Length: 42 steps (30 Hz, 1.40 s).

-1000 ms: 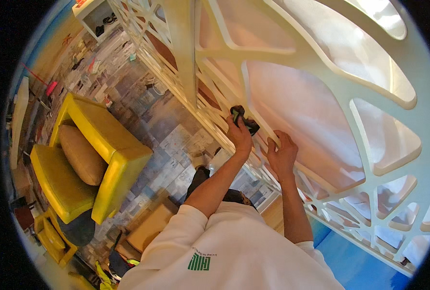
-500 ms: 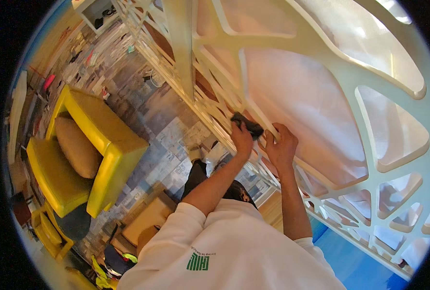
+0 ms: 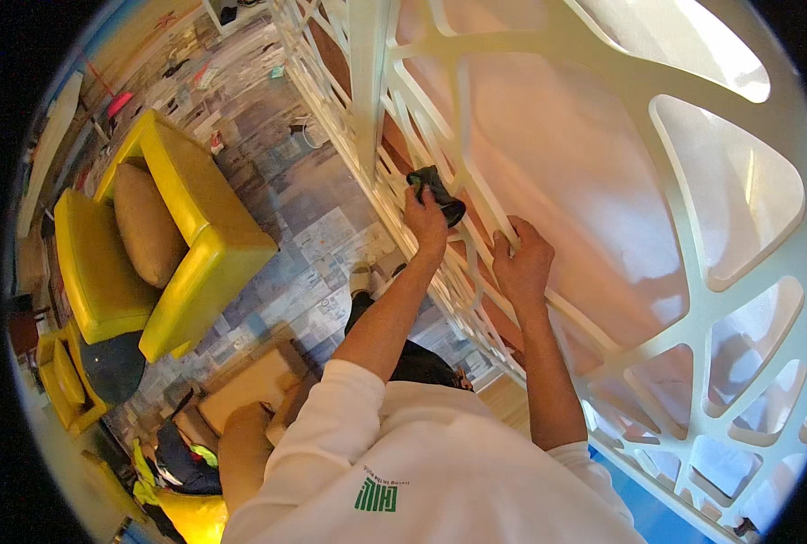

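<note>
My left hand [image 3: 426, 222] is closed on a dark, crumpled cloth [image 3: 446, 201] beside a large white lattice panel [image 3: 704, 319]. The cloth lies against or just in front of the panel's narrow bars; exact contact is hard to tell. My right hand [image 3: 523, 265] grips a thin white strut [image 3: 487, 198] of the panel, fingers curled over it. Pale, pinkish sheeting [image 3: 575, 172] shows behind the panel's large opening.
On the left stands a yellow armchair [image 3: 208, 249] with a brown cushion [image 3: 151, 227]. Closer are a dark round seat [image 3: 118, 367], a tan boxy piece [image 3: 249, 390] and piled dark and bright-yellow clothing [image 3: 186, 467]. A pink object [image 3: 120, 103] lies on the far floor.
My left hand and the cloth have moved up and left, away from my right hand. My right hand stays on the strut. The whole view has shifted slightly.
</note>
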Each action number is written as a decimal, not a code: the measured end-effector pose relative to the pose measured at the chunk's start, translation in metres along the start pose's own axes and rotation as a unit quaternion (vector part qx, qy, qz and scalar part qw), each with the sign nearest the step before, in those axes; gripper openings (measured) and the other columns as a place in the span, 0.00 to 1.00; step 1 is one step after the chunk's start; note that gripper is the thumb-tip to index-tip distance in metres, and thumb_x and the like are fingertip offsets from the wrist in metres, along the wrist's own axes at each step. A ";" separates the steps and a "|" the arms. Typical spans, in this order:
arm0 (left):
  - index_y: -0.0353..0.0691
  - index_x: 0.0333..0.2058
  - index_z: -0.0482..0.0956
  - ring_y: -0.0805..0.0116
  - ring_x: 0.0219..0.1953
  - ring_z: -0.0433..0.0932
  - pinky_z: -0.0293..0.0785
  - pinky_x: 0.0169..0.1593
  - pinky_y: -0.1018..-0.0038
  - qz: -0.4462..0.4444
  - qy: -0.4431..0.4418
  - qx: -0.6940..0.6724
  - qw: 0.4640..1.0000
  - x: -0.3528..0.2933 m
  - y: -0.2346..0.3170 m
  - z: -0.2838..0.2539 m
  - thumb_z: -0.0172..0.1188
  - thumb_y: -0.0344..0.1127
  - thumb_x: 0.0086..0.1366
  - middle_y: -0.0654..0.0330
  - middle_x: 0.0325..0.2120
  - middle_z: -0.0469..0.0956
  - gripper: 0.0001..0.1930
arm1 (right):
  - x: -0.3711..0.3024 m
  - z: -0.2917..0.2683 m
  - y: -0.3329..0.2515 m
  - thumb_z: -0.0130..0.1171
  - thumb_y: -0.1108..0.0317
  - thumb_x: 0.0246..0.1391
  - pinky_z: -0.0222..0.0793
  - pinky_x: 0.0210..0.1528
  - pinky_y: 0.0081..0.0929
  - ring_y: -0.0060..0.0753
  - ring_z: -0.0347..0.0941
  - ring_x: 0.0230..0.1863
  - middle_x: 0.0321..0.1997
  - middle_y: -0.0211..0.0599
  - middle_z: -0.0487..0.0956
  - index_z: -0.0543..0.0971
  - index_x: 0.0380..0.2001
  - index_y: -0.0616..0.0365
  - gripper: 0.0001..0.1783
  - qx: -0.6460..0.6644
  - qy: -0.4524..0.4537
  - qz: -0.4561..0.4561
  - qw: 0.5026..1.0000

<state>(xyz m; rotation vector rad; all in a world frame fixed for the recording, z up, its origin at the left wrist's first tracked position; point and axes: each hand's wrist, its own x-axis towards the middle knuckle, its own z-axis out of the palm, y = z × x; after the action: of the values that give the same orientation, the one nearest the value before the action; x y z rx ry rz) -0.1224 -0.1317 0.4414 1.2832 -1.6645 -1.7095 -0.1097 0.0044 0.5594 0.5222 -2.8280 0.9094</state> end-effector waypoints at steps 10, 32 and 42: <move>0.30 0.51 0.70 0.41 0.42 0.81 0.75 0.46 0.55 -0.088 -0.071 -0.066 0.991 -0.131 -0.085 0.038 0.47 0.34 0.77 0.39 0.41 0.81 0.13 | 0.001 -0.002 0.000 0.65 0.67 0.53 0.75 0.50 0.45 0.59 0.82 0.44 0.43 0.58 0.84 0.81 0.48 0.66 0.20 0.001 -0.030 -0.007 1.000; 0.31 0.64 0.65 0.38 0.58 0.74 0.71 0.59 0.52 -0.186 -0.080 -0.025 0.979 -0.075 -0.033 0.026 0.42 0.37 0.79 0.38 0.58 0.73 0.21 | 0.002 -0.001 -0.004 0.66 0.68 0.52 0.75 0.49 0.48 0.62 0.81 0.44 0.44 0.60 0.83 0.81 0.47 0.68 0.20 -0.005 -0.012 -0.030 0.999; 0.30 0.67 0.62 0.38 0.58 0.74 0.73 0.60 0.54 -0.192 -0.053 -0.022 0.980 -0.053 -0.052 0.038 0.43 0.37 0.79 0.36 0.60 0.72 0.24 | 0.001 -0.003 -0.004 0.65 0.69 0.53 0.75 0.48 0.49 0.61 0.81 0.44 0.43 0.58 0.83 0.80 0.47 0.66 0.19 -0.024 -0.020 -0.033 0.999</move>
<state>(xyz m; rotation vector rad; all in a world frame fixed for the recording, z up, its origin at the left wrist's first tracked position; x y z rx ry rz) -0.1130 -0.0579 0.4032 1.5977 -1.4952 -2.0546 -0.1092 0.0027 0.5646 0.6313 -2.8415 0.8253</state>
